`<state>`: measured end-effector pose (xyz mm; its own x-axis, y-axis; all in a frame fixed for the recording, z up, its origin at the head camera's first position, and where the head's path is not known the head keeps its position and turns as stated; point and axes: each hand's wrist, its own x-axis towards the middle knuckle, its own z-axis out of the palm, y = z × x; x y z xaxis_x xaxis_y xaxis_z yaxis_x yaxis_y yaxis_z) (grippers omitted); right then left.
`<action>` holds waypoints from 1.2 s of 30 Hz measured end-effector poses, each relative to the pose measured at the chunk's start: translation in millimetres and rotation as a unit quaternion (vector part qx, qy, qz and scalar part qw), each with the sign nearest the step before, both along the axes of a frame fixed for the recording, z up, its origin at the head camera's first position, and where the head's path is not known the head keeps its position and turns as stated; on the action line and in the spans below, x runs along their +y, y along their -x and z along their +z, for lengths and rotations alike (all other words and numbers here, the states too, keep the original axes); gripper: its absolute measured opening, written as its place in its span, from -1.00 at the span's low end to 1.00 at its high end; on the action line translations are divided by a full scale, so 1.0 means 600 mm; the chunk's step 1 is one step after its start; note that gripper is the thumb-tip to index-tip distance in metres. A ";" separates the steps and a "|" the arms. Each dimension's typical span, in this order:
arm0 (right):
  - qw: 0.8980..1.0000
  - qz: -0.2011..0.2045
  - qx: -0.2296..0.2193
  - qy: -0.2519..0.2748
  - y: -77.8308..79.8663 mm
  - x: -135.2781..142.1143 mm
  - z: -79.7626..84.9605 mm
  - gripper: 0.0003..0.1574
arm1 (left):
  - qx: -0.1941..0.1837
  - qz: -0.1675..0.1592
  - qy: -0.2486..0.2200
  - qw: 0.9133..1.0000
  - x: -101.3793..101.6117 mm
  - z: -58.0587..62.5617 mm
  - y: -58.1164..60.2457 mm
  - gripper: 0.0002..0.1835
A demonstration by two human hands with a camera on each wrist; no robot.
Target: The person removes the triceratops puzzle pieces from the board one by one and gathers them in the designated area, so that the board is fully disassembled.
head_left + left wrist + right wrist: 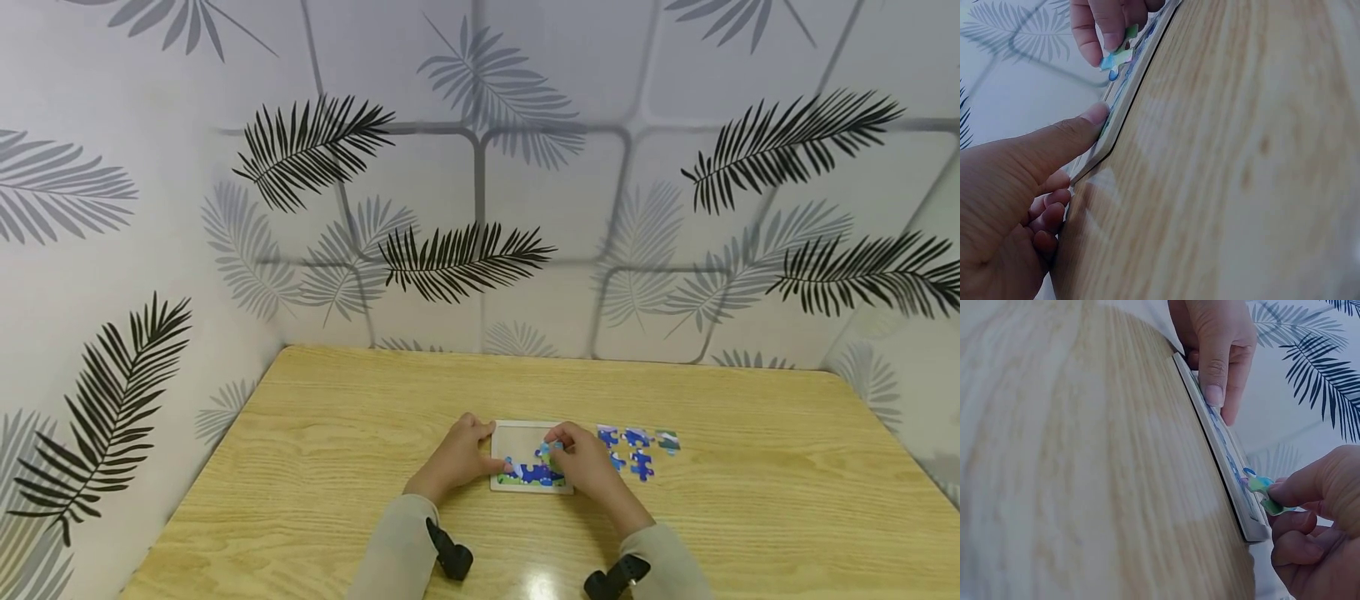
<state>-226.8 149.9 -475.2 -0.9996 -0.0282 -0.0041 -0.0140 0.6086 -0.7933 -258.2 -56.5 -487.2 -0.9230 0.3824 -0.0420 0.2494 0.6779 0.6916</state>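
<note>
A shallow puzzle tray (532,490) with a pale rim lies on the table, its lower part filled with joined blue and green pieces (534,474). My left hand (461,450) grips the tray at its left side, the thumb (1094,115) reaching over the rim onto the joined pieces. Between thumb and fingers, my right hand (588,461) pinches a light blue and green jigsaw piece (1261,486). In the left wrist view that piece (1117,59) is tilted, just over the tray's right part. The tray's upper part shows its bare backing (517,437).
Several loose jigsaw pieces (641,465), mostly blue, lie on the table just right of the tray. The wooden table (360,417) meets a leaf-patterned wall (540,292) at the back. Dark straps with small devices (453,560) sit on both wrists.
</note>
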 end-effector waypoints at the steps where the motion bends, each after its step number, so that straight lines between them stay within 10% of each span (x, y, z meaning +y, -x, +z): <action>1: 1.000 -0.003 -0.002 0.003 0.000 0.002 0.000 -0.88 | 0.000 0.000 0.000 1.000 0.000 0.000 0.000 -0.15; 36: 0.997 -0.074 -0.018 0.003 -0.036 0.235 0.002 -0.70 | -0.001 -0.001 -0.008 1.000 0.000 0.006 -0.005 -0.15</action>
<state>-205.0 290.9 -474.0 -0.9920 0.1193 -0.0406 0.1043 0.5966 -0.7957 -255.0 -56.3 -483.9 -0.9223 0.3847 -0.0380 0.2489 0.6664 0.7028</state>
